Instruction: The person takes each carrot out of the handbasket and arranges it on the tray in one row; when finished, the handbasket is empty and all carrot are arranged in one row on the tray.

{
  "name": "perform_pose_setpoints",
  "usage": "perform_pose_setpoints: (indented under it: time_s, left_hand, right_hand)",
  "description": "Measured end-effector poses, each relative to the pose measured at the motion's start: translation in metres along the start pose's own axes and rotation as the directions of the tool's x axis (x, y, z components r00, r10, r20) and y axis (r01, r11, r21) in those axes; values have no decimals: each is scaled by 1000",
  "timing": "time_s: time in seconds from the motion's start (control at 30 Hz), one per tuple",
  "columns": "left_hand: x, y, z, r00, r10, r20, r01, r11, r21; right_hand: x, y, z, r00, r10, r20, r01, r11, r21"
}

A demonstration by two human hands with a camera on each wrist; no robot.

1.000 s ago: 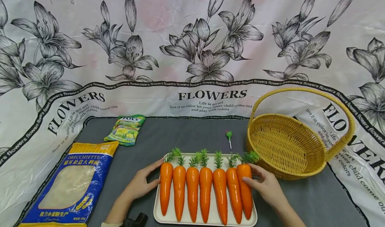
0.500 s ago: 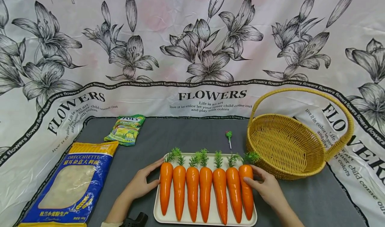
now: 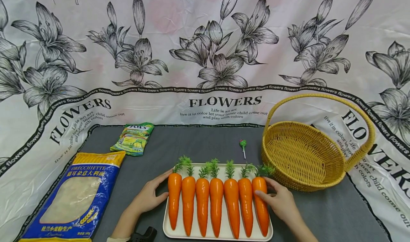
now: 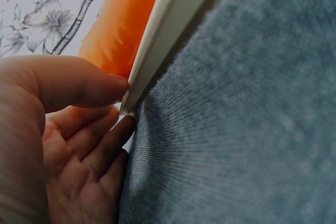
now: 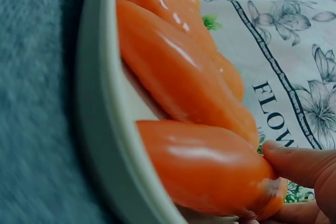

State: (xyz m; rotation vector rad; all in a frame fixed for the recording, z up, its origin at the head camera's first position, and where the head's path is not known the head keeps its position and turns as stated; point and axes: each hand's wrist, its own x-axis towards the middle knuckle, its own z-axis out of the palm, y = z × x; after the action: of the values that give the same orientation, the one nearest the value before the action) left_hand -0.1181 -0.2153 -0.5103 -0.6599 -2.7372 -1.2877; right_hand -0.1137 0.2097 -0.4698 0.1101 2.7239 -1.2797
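Observation:
Several glossy orange carrots with green tops lie side by side, tips toward me, on a cream tray (image 3: 179, 231). My left hand (image 3: 148, 199) rests at the tray's left edge. In the left wrist view its thumb touches the tray rim (image 4: 176, 17) near the outermost carrot (image 4: 123, 22), with the other fingers extended beside it. On the right, my right hand (image 3: 283, 201) pinches the rightmost carrot (image 3: 262, 210) near its thick top end, thumb on the near side. The right wrist view shows this carrot (image 5: 205, 163) slightly apart from its neighbour (image 5: 184, 61).
A yellow wicker basket (image 3: 302, 156) with a tall handle stands just behind my right hand. Behind the tray lies a green-topped lollipop (image 3: 242, 146). At left are a green candy bag (image 3: 132, 138) and a blue pasta bag (image 3: 72, 199). A floral cloth hangs behind.
The rightmost carrot has shifted slightly right, away from its neighbour, under my right hand. My left hand stays at the tray's edge. The head view has drifted a little.

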Motion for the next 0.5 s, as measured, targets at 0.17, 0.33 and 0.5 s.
perform_pose_setpoints:
  time_s: [0.17, 0.33, 0.5]
  left_hand:
    - [-1, -1, 0, 1000, 3, 2, -3, 1000, -3]
    - [-1, -1, -2, 1000, -19, 14, 19, 1000, 7]
    - [-1, 2, -3, 999, -44, 20, 44, 999, -6]
  right_hand:
    - [-2, -4, 2, 1000, 9, -4, -9, 1000, -8]
    - [-2, -7, 3, 1000, -1, -15, 1, 999, -33]
    - [-1, -4, 3, 1000, 3, -9, -3, 1000, -6]
